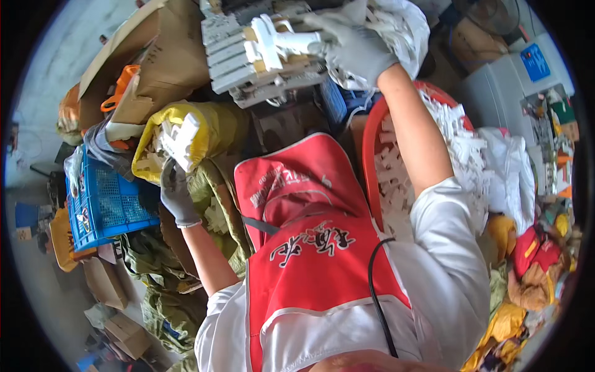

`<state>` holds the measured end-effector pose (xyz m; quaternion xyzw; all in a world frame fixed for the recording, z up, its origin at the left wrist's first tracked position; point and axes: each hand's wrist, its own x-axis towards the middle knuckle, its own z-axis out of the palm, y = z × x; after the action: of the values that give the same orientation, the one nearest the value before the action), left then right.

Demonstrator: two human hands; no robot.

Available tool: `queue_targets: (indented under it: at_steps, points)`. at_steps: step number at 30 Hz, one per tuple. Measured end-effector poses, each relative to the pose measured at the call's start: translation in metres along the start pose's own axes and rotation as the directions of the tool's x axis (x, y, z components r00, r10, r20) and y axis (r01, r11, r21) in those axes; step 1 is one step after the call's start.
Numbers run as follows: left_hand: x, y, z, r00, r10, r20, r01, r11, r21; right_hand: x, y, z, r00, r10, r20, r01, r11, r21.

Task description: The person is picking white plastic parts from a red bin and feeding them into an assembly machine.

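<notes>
My right hand (362, 53), in a grey glove, reaches over a grey slatted metal fixture (229, 68). Its fingers close on the near end of a white plastic part (282, 42) with a crosspiece, lying on the fixture. At the mouth of a yellow sack (217, 127) is my left hand (178, 197), also gloved in grey. Its fingertips are partly hidden against a white plastic piece (185, 139), which they seem to grip. More white pieces show in the sack's opening around it.
A red tub (370, 139) heaped with white plastic parts stands by my right arm. A white bag (406, 28) lies beyond my right hand. Left are a cardboard box (176, 49), a blue crate (114, 208) and green sacks (167, 310). Coloured cloths (527, 266) pile up at right.
</notes>
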<state>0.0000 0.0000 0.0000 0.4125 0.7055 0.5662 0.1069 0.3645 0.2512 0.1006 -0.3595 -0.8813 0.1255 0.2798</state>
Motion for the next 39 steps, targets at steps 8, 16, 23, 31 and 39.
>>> queue_targets:
  at_steps: [8,16,23,31,39]
  points:
    - [-0.075,-0.134,-0.071,0.998,-0.066,-0.009,0.066,0.957,0.281,-0.239,0.036,0.088,0.884,0.413,0.220,-0.464,0.835,0.297]
    - [-0.078,-0.212,-0.083,0.917,-0.390,0.086,0.327,0.857,0.398,-0.347,0.117,0.054,0.550,0.832,-0.067,-0.833,0.543,-0.105]
    - [-0.069,-0.128,-0.015,0.908,-0.397,0.132,0.356,0.899,0.254,-0.305,0.205,0.067,0.532,0.845,-0.050,-0.661,0.378,-0.648]
    - [-0.045,-0.080,-0.017,0.964,-0.199,0.176,0.131,0.932,0.339,-0.287,0.171,0.030,0.628,0.776,0.062,-0.617,0.545,-0.568]
    - [-0.011,0.010,0.032,0.978,-0.002,0.210,-0.065,0.949,0.309,-0.335,0.126,-0.030,0.578,0.809,0.108,-0.734,0.573,-0.363]
